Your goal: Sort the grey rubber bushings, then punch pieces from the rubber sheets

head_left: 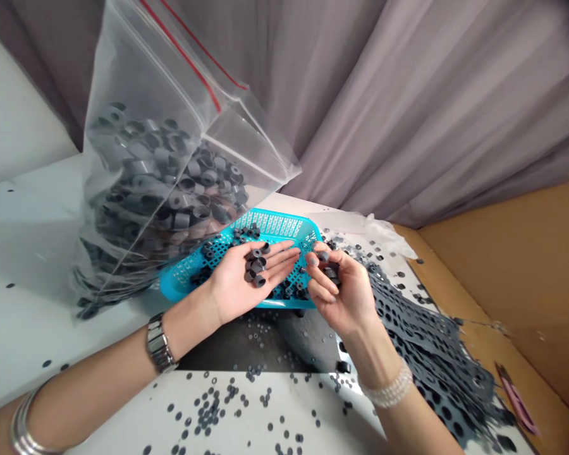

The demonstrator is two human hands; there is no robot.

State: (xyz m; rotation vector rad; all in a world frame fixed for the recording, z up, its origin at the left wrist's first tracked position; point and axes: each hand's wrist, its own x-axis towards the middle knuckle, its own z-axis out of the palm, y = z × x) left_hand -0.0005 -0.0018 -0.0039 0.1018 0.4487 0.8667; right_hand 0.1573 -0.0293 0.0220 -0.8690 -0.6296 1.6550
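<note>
My left hand (246, 281) lies palm up with fingers stretched out over a turquoise slotted basket (284, 226). Several small dark grey rubber rings (256, 265) rest on its palm. My right hand (339, 287) is beside it at the basket's right end, fingers curled in a pinch around more of the small grey rings (329, 268). More rings lie loose inside the basket. The two hands almost touch at the fingertips.
A clear zip bag (171, 170) full of larger grey rings stands behind the basket at the left. Punched dark rubber sheets (431, 354) pile up at the right. Loose rings and discs dot the white table (23, 316). A cardboard wall (526, 278) and a grey curtain (408, 107) close the back.
</note>
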